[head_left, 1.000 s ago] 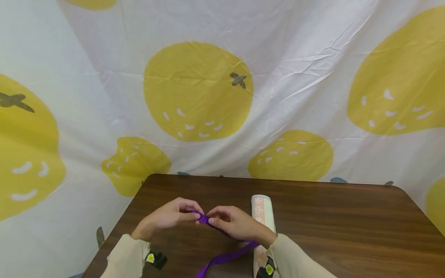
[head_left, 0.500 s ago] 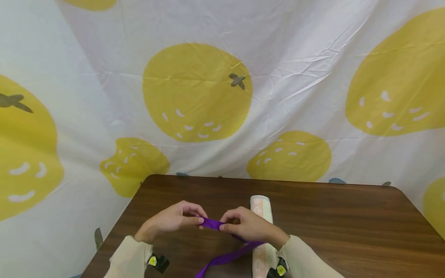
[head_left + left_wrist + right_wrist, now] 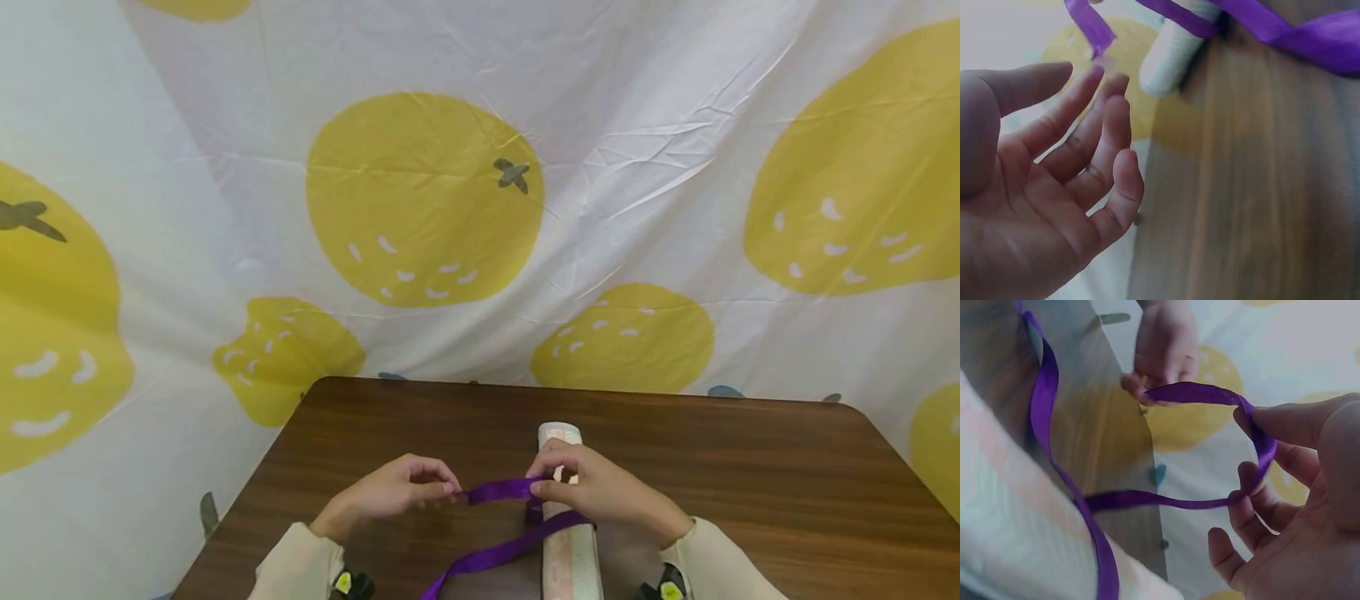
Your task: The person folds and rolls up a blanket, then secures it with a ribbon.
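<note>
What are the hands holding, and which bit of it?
The right hand pinches the purple ribbon, a little in from one end. The left hand is open by that end; I can't tell if it touches.

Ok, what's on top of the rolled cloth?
The purple ribbon crosses over the rolled cloth. In the head view, the right hand hides part of the roll; whether ribbon also runs underneath is covered.

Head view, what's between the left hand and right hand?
In the head view, a stretch of purple ribbon, pinched by the right hand, runs toward the left hand; whether they touch is unclear.
</note>
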The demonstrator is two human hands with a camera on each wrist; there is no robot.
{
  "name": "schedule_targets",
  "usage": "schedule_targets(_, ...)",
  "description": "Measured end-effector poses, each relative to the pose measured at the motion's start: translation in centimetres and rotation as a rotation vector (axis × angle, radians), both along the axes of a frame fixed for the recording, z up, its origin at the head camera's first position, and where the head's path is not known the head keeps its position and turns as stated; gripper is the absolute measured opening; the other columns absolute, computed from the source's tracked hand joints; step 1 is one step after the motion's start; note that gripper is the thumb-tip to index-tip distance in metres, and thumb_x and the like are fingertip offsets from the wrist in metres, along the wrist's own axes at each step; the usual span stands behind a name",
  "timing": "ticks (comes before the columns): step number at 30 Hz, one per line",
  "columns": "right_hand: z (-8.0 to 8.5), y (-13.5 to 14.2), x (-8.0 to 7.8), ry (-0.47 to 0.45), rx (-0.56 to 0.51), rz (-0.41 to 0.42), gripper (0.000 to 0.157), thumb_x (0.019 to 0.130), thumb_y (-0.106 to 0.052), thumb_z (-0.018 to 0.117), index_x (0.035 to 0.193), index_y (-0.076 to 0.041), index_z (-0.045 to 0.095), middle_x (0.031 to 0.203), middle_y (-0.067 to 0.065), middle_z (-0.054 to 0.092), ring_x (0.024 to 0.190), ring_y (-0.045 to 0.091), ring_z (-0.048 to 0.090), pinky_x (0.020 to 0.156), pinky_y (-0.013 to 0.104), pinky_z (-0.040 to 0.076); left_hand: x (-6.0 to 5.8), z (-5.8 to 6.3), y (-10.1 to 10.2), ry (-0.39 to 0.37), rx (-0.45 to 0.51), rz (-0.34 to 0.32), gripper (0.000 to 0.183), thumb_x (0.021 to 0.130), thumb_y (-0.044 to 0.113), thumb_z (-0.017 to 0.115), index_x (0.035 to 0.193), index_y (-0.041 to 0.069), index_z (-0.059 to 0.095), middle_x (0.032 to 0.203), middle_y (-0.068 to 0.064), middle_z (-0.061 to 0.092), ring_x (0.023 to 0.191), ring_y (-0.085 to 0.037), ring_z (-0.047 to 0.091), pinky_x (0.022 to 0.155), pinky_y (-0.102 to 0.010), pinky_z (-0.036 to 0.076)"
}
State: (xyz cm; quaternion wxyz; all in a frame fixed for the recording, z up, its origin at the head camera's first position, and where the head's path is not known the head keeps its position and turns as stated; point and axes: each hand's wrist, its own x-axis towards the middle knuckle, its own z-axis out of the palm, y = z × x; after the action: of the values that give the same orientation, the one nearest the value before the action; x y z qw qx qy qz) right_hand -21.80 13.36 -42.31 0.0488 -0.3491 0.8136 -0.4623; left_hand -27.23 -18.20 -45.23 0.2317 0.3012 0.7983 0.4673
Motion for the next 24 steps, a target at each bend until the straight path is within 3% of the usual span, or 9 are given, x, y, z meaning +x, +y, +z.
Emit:
schedule_targets(7, 0.4, 3.2, 1.4, -0.014, 0.024, -0.054, 0.009, 0.097, -0.02, 0.064, 0.101, -0.018, 0.072, 0.098, 0.002, 0.06, 0.095, 0.009, 0.052, 0.078, 0.028, 0.046, 0.5, -1.6, 0.6, -0.042, 0.012, 0.019, 0.022, 0.099, 0.022, 0.061, 0.107, 0.004, 0.071, 0.102, -0.014, 0.072, 0.082, -0.022, 0.064, 0.067, -0.031, 0.053)
schedule_targets(12, -0.5, 5.6, 2.1, 0.013, 0.011, -0.019, 0.012, 0.098, -0.014, 0.06, 0.105, -0.016, 0.071, 0.094, -0.001, 0.064, 0.089, 0.008, 0.055, 0.075, 0.028, 0.046, 0.6, -2.3, 1.1, -0.055, 0.014, 0.009, 0.021, 0.099, 0.02, 0.06, 0.107, 0.004, 0.071, 0.101, -0.013, 0.072, 0.085, -0.023, 0.065, 0.071, -0.034, 0.055)
schedule_targets(19, -2.0, 8.4, 2.5, -0.14, -0.134, 0.12, 0.018, 0.101, -0.001, 0.049, 0.102, -0.001, 0.067, 0.089, -0.004, 0.068, 0.085, 0.008, 0.062, 0.075, 0.031, 0.054, 1.0, -2.8, 1.6, -0.044, -0.023, 0.002, 0.019, 0.098, 0.021, 0.062, 0.104, 0.007, 0.072, 0.095, -0.008, 0.072, 0.08, -0.02, 0.063, 0.067, -0.031, 0.054)
schedule_targets(24, -2.8, 10.0, 2.9, -0.235, -0.222, 0.135, 0.026, 0.104, 0.0, 0.04, 0.108, 0.009, 0.065, 0.1, 0.005, 0.072, 0.096, 0.017, 0.069, 0.086, 0.033, 0.056, 1.2, -3.1, 1.8, -0.052, -0.03, 0.002, 0.017, 0.097, 0.021, 0.063, 0.101, 0.008, 0.072, 0.091, -0.007, 0.071, 0.075, -0.016, 0.06, 0.061, -0.028, 0.051)
